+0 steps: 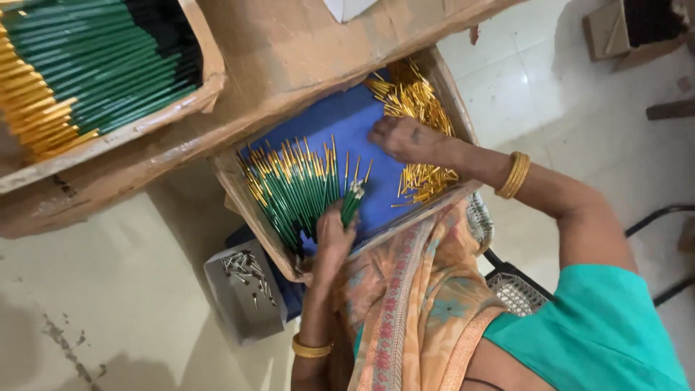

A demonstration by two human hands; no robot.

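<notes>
head view: a shallow cardboard tray [230, 181] with a blue lining is seen on the lap of a person seated over a pale floor [108, 289]. the left hand [334, 235] is closed around a small bundle of green sticks [352, 203], the grip pinched on their lower ends while the tips with metal caps point up and away from the body. just left of that bundle, a fanned heap of green sticks [289, 185] with gold ends is laid on the blue lining, long axes running from the near edge toward the far left corner. the right hand [407, 137] is laid palm down at the far right of the tray, fingers pressed onto a pile of gold tubes [416, 101]; whether anything is pinched beneath cannot be told. a second scatter of gold tubes [427, 181] lies near that wrist. the gold pile lies to the right of and beyond the held bundle, so the right hand is the nearer one to it. a small grey box [242, 293] of metal pins stands by the left forearm, and a large carton [94, 69] of finished green sticks is seen at upper left.
</notes>
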